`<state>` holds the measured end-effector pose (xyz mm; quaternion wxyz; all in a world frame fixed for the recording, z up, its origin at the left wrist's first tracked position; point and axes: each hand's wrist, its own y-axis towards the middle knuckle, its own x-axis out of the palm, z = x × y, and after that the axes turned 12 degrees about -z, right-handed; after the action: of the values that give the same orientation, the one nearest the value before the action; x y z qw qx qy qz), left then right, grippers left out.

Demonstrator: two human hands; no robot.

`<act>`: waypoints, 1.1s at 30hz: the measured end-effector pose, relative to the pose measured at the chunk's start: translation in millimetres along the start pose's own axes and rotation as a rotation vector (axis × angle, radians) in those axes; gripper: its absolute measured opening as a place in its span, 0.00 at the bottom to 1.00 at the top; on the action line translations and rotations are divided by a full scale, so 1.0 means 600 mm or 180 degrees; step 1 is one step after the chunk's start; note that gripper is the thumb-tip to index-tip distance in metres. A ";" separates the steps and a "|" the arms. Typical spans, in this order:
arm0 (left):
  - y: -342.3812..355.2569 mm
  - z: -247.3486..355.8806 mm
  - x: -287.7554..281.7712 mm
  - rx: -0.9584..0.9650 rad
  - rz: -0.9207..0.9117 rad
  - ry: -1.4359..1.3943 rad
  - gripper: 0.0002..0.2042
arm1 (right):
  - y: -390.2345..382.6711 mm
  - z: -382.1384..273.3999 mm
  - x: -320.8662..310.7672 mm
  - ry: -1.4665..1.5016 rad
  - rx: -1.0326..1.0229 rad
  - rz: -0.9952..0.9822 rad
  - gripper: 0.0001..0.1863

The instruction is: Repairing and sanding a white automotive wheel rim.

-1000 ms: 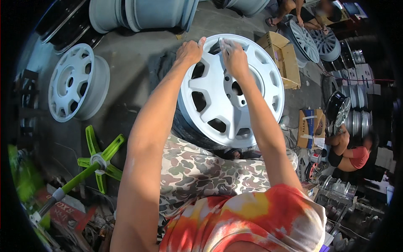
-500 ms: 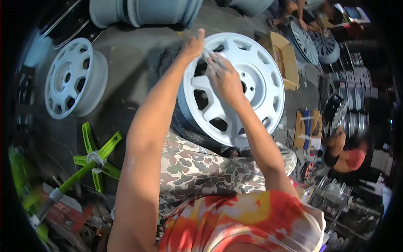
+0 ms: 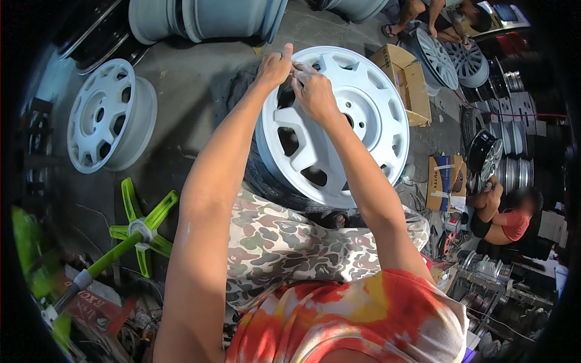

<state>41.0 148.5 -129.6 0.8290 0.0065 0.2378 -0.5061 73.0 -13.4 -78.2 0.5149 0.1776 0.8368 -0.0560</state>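
Note:
A pale grey-white wheel rim (image 3: 387, 139) with rounded window-like openings lies in front of me, on a dark tyre (image 3: 266, 181). My left hand (image 3: 276, 68) is closed at its upper left edge, thumb pointing up and fingers curled at the lip. Close beside it, my right hand (image 3: 315, 94) rests over a spoke near the outer lip, with fingers bent and pressed together. The fingertips of both hands almost meet. Whatever the right fingers may hold is hidden.
Another white rim (image 3: 103, 115) stands at left, above a green star-shaped stand base (image 3: 140, 230). Large grey barrels (image 3: 230, 18) line the far side. An open cardboard box (image 3: 411, 91) sits right of my rim. Two people work at right, one near spoked wheels (image 3: 436, 60).
My right hand has slid up and left toward my left hand, and its fingers have bent. The left hand stays at the rim's edge.

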 end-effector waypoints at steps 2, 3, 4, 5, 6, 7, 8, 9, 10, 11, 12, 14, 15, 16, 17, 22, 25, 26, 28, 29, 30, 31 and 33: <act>-0.002 -0.013 -0.004 0.0012 -0.0135 -0.0053 0.45 | -0.026 -0.005 0.012 0.0065 -0.0048 -0.0027 0.18; -0.011 -0.015 -0.007 0.0154 -0.0278 0.0057 0.45 | -0.059 -0.004 0.005 -0.0026 -0.0493 -0.0038 0.18; -0.016 -0.011 -0.010 0.0310 -0.0414 0.0171 0.46 | -0.085 0.006 -0.009 -0.0121 -0.0945 -0.0033 0.19; -0.017 0.000 -0.006 0.0258 -0.0445 0.0122 0.50 | -0.106 0.028 -0.035 0.0015 -0.0948 -0.0177 0.19; -0.018 0.007 -0.001 0.0273 -0.0466 0.0110 0.50 | -0.118 0.071 -0.055 -0.0176 -0.0897 -0.0018 0.19; -0.019 0.009 0.010 0.0306 -0.0502 0.0213 0.52 | -0.113 0.104 -0.068 -0.0371 -0.0545 0.0109 0.19; -0.018 0.016 0.013 0.0364 -0.0534 0.0299 0.54 | -0.102 0.125 -0.079 -0.0594 -0.0193 0.0236 0.20; -0.020 0.014 -0.001 0.0300 -0.0819 0.0028 0.62 | -0.082 0.098 -0.075 -0.0629 -0.0282 0.0390 0.20; -0.021 0.014 0.000 0.0305 -0.0811 0.0032 0.62 | -0.099 0.059 -0.060 0.0329 0.0653 -0.0124 0.20; -0.019 0.011 0.000 0.0317 -0.0649 0.0284 0.64 | -0.112 0.012 -0.027 0.0198 0.0298 0.0062 0.20; -0.021 0.006 0.004 0.0307 -0.0514 0.0526 0.66 | -0.131 -0.028 0.004 0.0078 -0.0030 0.0230 0.19; -0.023 0.001 0.002 0.0337 -0.0614 0.0581 0.70 | -0.163 -0.102 0.025 -0.0158 -0.1130 -0.0070 0.19; -0.022 0.000 0.000 0.0401 -0.0707 0.0540 0.70 | -0.168 -0.102 0.024 -0.0244 -0.1247 -0.0244 0.19; -0.023 -0.002 -0.002 0.0462 -0.0800 0.0498 0.70 | -0.166 -0.089 0.016 -0.0238 -0.1226 -0.0249 0.19; -0.027 -0.008 -0.008 0.0443 -0.0786 0.0503 0.70 | -0.152 -0.066 0.001 -0.0105 -0.0949 -0.0259 0.18; -0.003 -0.007 0.010 0.0375 -0.0610 0.0497 0.65 | -0.119 0.027 -0.038 -0.0377 -0.0230 0.0302 0.20; -0.010 -0.004 -0.003 0.0354 -0.0980 0.0126 0.62 | -0.197 -0.047 -0.006 -0.0712 -0.0711 -0.0143 0.25; -0.011 -0.006 -0.002 0.0349 -0.0997 0.0127 0.62 | -0.233 -0.064 -0.001 -0.0383 -0.0635 -0.0078 0.27; -0.018 -0.019 -0.005 0.0405 -0.0679 0.0236 0.59 | -0.310 -0.084 -0.026 -0.0428 -0.0333 -0.0308 0.27; -0.017 -0.017 -0.004 0.0413 -0.0700 0.0236 0.59 | -0.337 -0.071 -0.034 -0.0432 -0.0311 -0.0304 0.27; -0.015 -0.016 0.000 0.0541 -0.0719 0.0264 0.59 | -0.367 -0.056 -0.036 -0.0469 -0.0194 -0.0249 0.26; -0.015 -0.017 0.000 0.0665 -0.0730 0.0290 0.60 | -0.388 -0.046 -0.034 -0.0504 -0.0086 -0.0196 0.25; -0.014 -0.017 0.004 0.0716 -0.0937 0.0210 0.64 | -0.353 -0.060 -0.011 -0.0340 0.0063 0.0136 0.25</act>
<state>30.8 145.1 -137.5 0.7318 0.0809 0.2052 -0.6448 -30.1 -202.2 -74.7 0.5581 0.1973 0.8035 -0.0626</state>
